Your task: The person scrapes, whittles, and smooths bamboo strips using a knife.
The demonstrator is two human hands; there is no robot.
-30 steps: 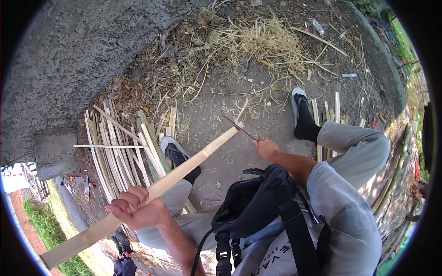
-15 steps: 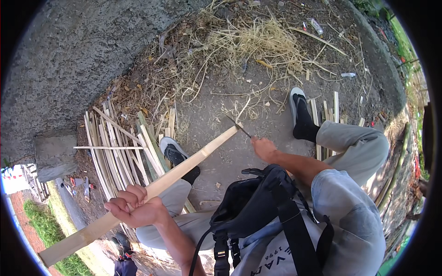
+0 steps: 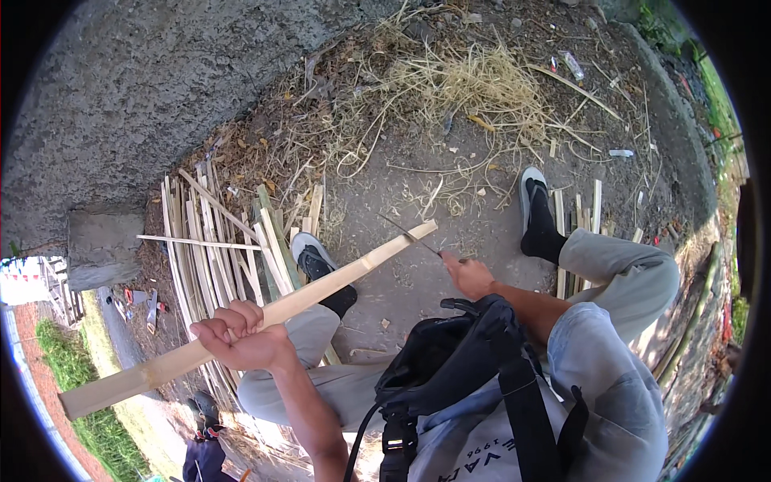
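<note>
My left hand [image 3: 245, 337] is wrapped round a long pale bamboo strip [image 3: 321, 287], which slants from the lower left up toward the middle. My right hand [image 3: 468, 277] grips a knife by its handle, mostly hidden in my fingers. The thin dark knife [image 3: 409, 235] lies across the strip close to its far end, its blade pointing up and left. A short bit of the strip sticks out past the blade. Below the hands, a black bag [image 3: 438, 357] hangs on straps against my body.
Bundles of split bamboo strips [image 3: 210, 249] lie by my left foot, and more strips [image 3: 596, 210] beside my right. Tangled shavings [image 3: 482, 84] heap on the ground ahead. A rough concrete wall [image 3: 161, 96] rises at upper left. Another person's shoe [image 3: 206, 410] shows at lower left.
The knife has shifted back along the strip, away from its far tip, so more of the end shows beyond the blade. The whole view has tilted slightly. Both hands keep their grip.
</note>
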